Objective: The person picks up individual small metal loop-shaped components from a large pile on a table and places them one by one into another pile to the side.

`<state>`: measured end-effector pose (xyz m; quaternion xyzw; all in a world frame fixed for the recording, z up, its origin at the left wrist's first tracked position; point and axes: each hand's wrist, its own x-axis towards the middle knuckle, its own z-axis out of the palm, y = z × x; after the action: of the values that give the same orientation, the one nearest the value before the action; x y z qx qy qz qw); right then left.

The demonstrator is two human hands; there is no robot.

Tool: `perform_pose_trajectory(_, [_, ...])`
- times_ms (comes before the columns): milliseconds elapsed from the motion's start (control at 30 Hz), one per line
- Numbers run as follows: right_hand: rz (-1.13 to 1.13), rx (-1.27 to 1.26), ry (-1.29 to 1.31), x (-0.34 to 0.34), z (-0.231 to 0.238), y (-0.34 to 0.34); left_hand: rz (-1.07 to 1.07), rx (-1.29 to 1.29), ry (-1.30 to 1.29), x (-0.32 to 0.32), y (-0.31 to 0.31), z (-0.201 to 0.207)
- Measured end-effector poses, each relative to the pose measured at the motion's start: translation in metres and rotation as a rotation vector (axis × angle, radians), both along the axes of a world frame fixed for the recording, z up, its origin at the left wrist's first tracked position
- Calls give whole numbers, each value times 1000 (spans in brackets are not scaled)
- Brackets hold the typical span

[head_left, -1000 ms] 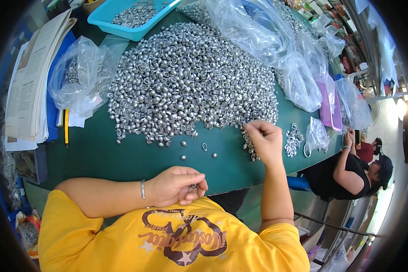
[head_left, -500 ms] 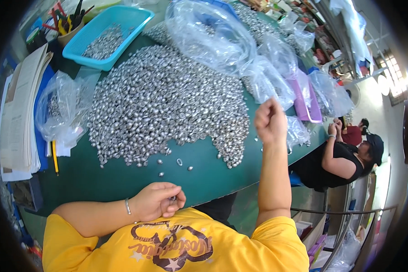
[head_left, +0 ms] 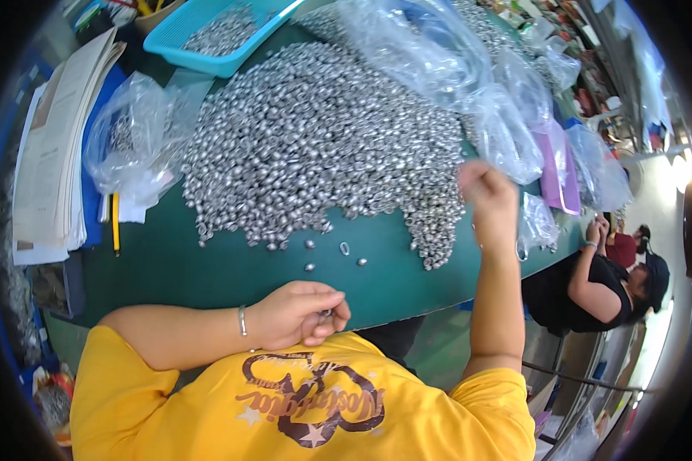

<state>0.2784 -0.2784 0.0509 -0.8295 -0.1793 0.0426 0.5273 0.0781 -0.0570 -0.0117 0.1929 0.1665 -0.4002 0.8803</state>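
A wide heap of small silvery, rounded metal pieces (head_left: 315,138) covers the middle of the table. My left hand (head_left: 300,313) rests close to my body at the near table edge. Its fingers are curled round a small silvery metal piece (head_left: 326,313), mostly hidden by them. At the right edge of the heap is my right hand (head_left: 492,203), its fingers bent and smeared by motion; what they hold, if anything, does not show. Between the heap and my left hand lie several loose pieces, among them an open oval ring (head_left: 344,249).
A turquoise basket (head_left: 200,63) with more pieces stands far left. Nearer are a clear plastic bag (head_left: 123,142), papers (head_left: 58,165) and a yellow pencil (head_left: 116,223). Clear bags (head_left: 419,50) and a purple container (head_left: 557,169) line the far right. A person in black (head_left: 592,288) sits at right.
The whole view has shifted, so the table sits further right and higher. My right hand has come closer to the heap's right edge. My left hand keeps its curled grip.
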Motion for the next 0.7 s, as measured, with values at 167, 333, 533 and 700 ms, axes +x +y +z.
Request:
perform_pose_trajectory(167, [534,-446,-432,-89,-28,42,-48,-32,-28,0,-1,1])
perform_pose_trajectory(333, [480,-114,-64,-93,-42,33,-34,-48,-35,-2,0,1])
perform_pose_trajectory(533, [396,332,480,-91,-39,58,-46,-12,-59,-1,-6,0])
perform_pose_trajectory(700, [549,-353,-484,-98,-44,101,-56,4,-116,-1,-5,2])
